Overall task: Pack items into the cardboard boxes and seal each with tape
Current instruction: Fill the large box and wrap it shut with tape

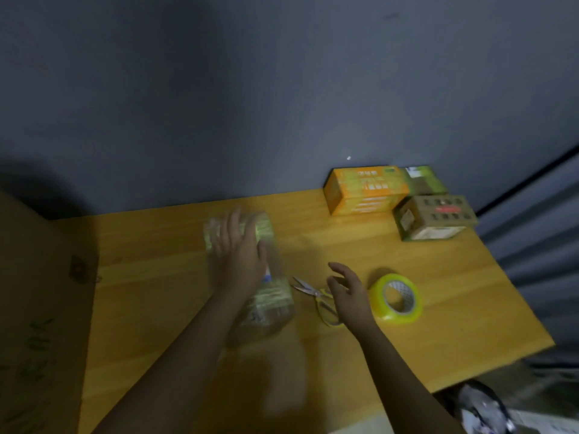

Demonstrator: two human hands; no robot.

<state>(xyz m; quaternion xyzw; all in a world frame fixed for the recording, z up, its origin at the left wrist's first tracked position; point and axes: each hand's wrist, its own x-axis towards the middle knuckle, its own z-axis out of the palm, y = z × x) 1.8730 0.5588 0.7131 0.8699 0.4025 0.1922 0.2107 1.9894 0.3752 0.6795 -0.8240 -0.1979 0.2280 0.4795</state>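
On the yellow wooden table (454, 292), seen from the head camera, the left hand (239, 252) lies with straight fingers spread over a clear-wrapped pack (266, 296) of greenish items; motion blur hides whether the fingers close round it. The right hand (346, 289) hovers just above the scissors (308, 289), fingers loose and slightly curled, holding nothing. A roll of yellowish tape (396, 299) sits just to its right. Far back by the wall stand an orange carton (365, 191), a green box (424, 180) and a brown printed box (434, 217). A cardboard box (40, 308) fills the left edge, well apart from the tape.

This looks like the packing stage: the wrapped pack seems the item in hand. Next it would need a firm two-handed grasp and a carry leftward into the cardboard box, before tape and scissors come into play.
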